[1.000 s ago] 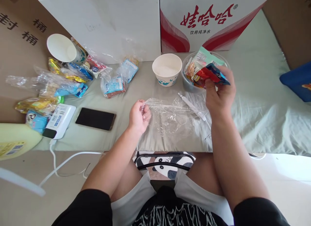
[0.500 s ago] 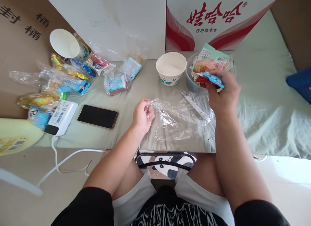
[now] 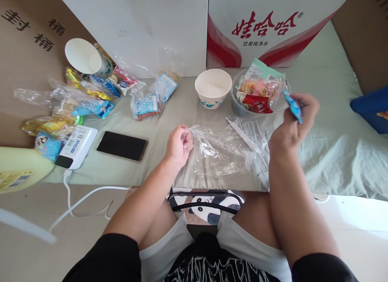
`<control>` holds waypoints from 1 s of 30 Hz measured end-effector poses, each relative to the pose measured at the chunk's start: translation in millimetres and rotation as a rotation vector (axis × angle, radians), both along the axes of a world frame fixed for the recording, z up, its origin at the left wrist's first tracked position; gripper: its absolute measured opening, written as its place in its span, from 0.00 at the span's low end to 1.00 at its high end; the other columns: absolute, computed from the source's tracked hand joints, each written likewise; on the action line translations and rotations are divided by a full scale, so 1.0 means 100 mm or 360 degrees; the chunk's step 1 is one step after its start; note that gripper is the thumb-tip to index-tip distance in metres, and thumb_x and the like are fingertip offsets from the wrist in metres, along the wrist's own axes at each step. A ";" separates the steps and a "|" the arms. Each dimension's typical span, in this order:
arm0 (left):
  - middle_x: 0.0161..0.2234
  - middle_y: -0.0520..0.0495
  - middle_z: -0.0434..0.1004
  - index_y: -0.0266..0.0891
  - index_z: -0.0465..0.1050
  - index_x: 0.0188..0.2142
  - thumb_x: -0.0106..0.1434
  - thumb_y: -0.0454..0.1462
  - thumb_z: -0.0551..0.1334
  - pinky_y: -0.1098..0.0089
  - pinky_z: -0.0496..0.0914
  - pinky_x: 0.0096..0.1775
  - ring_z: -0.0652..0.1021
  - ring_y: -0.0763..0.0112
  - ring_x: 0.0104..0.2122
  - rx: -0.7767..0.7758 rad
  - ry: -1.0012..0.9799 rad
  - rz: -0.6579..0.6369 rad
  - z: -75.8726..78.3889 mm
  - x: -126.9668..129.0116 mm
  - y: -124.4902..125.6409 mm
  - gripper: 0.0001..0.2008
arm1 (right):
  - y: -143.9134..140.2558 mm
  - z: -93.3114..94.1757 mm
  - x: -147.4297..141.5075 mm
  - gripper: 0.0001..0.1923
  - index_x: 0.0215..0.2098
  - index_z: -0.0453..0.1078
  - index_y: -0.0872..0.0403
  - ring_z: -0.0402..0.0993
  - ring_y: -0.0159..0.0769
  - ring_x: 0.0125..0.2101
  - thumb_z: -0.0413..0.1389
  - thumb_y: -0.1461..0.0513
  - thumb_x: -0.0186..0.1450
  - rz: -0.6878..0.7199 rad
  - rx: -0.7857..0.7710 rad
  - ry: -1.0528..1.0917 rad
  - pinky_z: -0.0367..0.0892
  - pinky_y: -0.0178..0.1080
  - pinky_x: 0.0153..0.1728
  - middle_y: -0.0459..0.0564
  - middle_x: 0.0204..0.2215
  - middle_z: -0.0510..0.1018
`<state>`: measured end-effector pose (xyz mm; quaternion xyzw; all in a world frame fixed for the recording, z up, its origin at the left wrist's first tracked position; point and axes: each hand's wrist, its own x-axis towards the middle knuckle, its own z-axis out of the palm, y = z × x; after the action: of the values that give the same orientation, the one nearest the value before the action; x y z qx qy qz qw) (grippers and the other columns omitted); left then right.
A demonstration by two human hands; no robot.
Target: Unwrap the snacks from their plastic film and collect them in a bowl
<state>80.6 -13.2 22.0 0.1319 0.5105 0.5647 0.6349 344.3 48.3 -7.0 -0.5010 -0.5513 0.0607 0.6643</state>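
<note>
My left hand [image 3: 180,145] is closed on the edge of a clear plastic bag [image 3: 212,154] that lies spread on the cloth. Between the thumb and fingers of my right hand [image 3: 294,122] is a small blue snack packet [image 3: 292,106], held just right of a round plastic tub [image 3: 238,102]. In the tub lie a red snack packet [image 3: 259,103], a mint-green packet [image 3: 261,70] and pink-toned wrappers. A white paper bowl [image 3: 213,89] with a blue leaf pattern stands left of the tub. Across the bag rests a slim silver-white stick-like thing [image 3: 241,134], its kind unclear.
On the left lie a phone [image 3: 122,145], a white power device [image 3: 77,146] with a cable, and several wrapped snacks [image 3: 93,96] beside a tipped paper cup [image 3: 86,57]. Two bagged blue-labelled snacks [image 3: 147,106] sit mid-left. White cartons [image 3: 163,31] stand along the back.
My right hand has moved right, away from over the tub, carrying the blue packet. The red packet in the tub now shows fully. My left hand stays on the bag.
</note>
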 end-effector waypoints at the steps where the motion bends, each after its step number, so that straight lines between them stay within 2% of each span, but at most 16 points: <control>1: 0.15 0.61 0.58 0.41 0.59 0.26 0.53 0.33 0.58 0.76 0.43 0.15 0.55 0.84 0.11 0.0004 -0.0002 0.0003 0.00 0.00 0.00 0.06 | 0.05 -0.05 0.06 0.16 0.46 0.69 0.51 0.75 0.41 0.47 0.49 0.61 0.61 -0.0046 0.0008 0.0137 0.67 0.53 0.56 0.49 0.43 0.74; 4: 0.15 0.60 0.58 0.41 0.59 0.26 0.53 0.33 0.58 0.76 0.43 0.15 0.55 0.84 0.11 0.0004 -0.0012 0.0008 -0.01 -0.01 0.00 0.06 | 0.20 -0.20 0.20 0.24 0.54 0.57 0.49 0.76 0.38 0.48 0.44 0.63 0.58 -0.0050 0.0072 0.0513 0.69 0.52 0.55 0.50 0.46 0.71; 6: 0.15 0.60 0.58 0.41 0.59 0.26 0.53 0.33 0.58 0.77 0.43 0.15 0.55 0.84 0.11 0.0001 -0.0018 0.0017 -0.01 -0.01 0.00 0.06 | 0.26 -0.25 0.23 0.29 0.57 0.51 0.48 0.75 0.36 0.49 0.46 0.64 0.56 -0.0011 0.0161 0.0496 0.69 0.51 0.56 0.50 0.48 0.69; 8: 0.15 0.60 0.58 0.41 0.59 0.26 0.53 0.32 0.58 0.77 0.43 0.16 0.55 0.84 0.11 -0.0003 -0.0021 0.0024 -0.01 -0.01 0.00 0.05 | 0.27 -0.24 0.22 0.27 0.54 0.53 0.48 0.74 0.34 0.46 0.48 0.64 0.56 0.0037 0.0207 0.0379 0.68 0.49 0.57 0.48 0.45 0.68; 11: 0.15 0.60 0.58 0.41 0.60 0.26 0.53 0.32 0.57 0.77 0.43 0.15 0.55 0.84 0.11 -0.0003 -0.0022 0.0026 -0.01 -0.01 0.00 0.05 | 0.23 -0.17 0.16 0.12 0.42 0.60 0.50 0.72 0.32 0.40 0.49 0.66 0.59 0.0025 0.0165 0.0304 0.70 0.46 0.52 0.45 0.37 0.67; 13: 0.15 0.60 0.58 0.41 0.60 0.26 0.53 0.32 0.57 0.77 0.43 0.15 0.55 0.84 0.11 0.0003 -0.0031 0.0020 -0.01 -0.01 0.00 0.05 | 0.21 -0.11 0.12 0.09 0.40 0.61 0.51 0.71 0.32 0.38 0.47 0.67 0.62 -0.0043 0.0102 0.0303 0.70 0.45 0.49 0.45 0.35 0.66; 17: 0.15 0.60 0.58 0.41 0.60 0.26 0.53 0.32 0.58 0.77 0.43 0.15 0.55 0.84 0.11 0.0007 -0.0051 0.0019 -0.02 -0.02 0.00 0.06 | 0.15 -0.02 0.07 0.08 0.40 0.63 0.52 0.68 0.31 0.36 0.49 0.68 0.63 -0.0318 0.0001 0.0244 0.68 0.43 0.48 0.44 0.34 0.66; 19: 0.15 0.60 0.58 0.41 0.59 0.26 0.53 0.32 0.58 0.77 0.43 0.15 0.55 0.84 0.11 0.0008 -0.0056 0.0016 -0.01 -0.02 0.00 0.06 | 0.13 0.01 0.04 0.08 0.37 0.62 0.52 0.63 0.30 0.33 0.53 0.68 0.60 -0.0433 -0.0023 0.0191 0.67 0.40 0.43 0.43 0.33 0.63; 23: 0.15 0.60 0.58 0.41 0.59 0.27 0.53 0.32 0.58 0.77 0.43 0.15 0.55 0.84 0.11 -0.0006 -0.0052 0.0018 0.00 -0.02 0.00 0.05 | 0.12 0.04 0.01 0.13 0.35 0.54 0.49 0.56 0.27 0.28 0.55 0.66 0.57 -0.0367 0.0180 0.0231 0.63 0.36 0.33 0.41 0.31 0.55; 26: 0.15 0.61 0.58 0.41 0.59 0.26 0.53 0.32 0.58 0.77 0.43 0.16 0.55 0.84 0.11 -0.0010 -0.0052 0.0012 0.01 -0.02 -0.01 0.06 | 0.15 0.03 0.00 0.15 0.41 0.52 0.49 0.58 0.27 0.28 0.53 0.63 0.59 -0.0247 0.0324 0.0284 0.63 0.35 0.29 0.42 0.34 0.56; 28: 0.15 0.61 0.58 0.41 0.59 0.26 0.53 0.32 0.58 0.77 0.43 0.16 0.55 0.84 0.11 -0.0006 -0.0051 0.0002 0.01 -0.01 -0.01 0.06 | 0.16 0.02 -0.01 0.22 0.49 0.51 0.48 0.61 0.26 0.28 0.53 0.62 0.59 -0.0182 0.0315 0.0229 0.63 0.35 0.26 0.46 0.42 0.61; 30: 0.15 0.60 0.58 0.41 0.59 0.26 0.53 0.32 0.58 0.77 0.43 0.16 0.55 0.84 0.11 -0.0007 -0.0051 -0.0004 0.02 0.00 -0.01 0.06 | 0.14 0.01 -0.03 0.29 0.56 0.48 0.47 0.63 0.26 0.29 0.53 0.61 0.58 -0.0179 0.0209 0.0084 0.66 0.37 0.27 0.53 0.53 0.60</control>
<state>80.1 -14.5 23.5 0.1222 0.5012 0.5648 0.6440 341.4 62.5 -5.7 -0.4846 -0.5075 0.0002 0.7124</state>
